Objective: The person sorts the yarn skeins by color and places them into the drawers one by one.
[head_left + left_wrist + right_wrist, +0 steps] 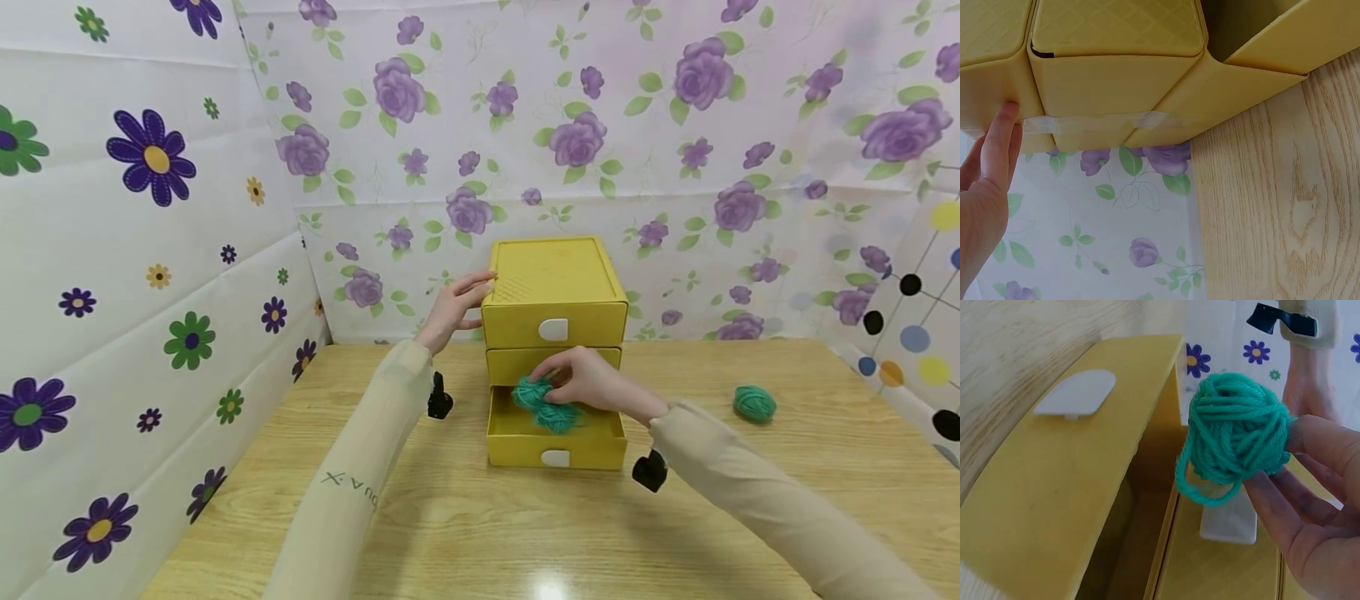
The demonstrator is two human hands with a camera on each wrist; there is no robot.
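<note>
My right hand [588, 379] pinches a green ball of yarn [1235, 428] between thumb and fingers, above the pulled-out bottom drawer [521, 452] of a yellow three-drawer box [562, 271]. A short loop of strand hangs off the ball in the right wrist view. From the head, the green yarn [557, 418] shows as two lumps under the fingers, partly covered by them. My left hand [453, 308] lies against the upper left side of the box, fingertips touching its wall in the left wrist view. The two upper drawers are closed.
Another green ball of yarn [754, 403] sits on the wooden table [420, 533], to the right of the box. Flowered cloth [450, 167] hangs behind and on the left. White tabs [555, 458] mark the top and bottom drawer fronts.
</note>
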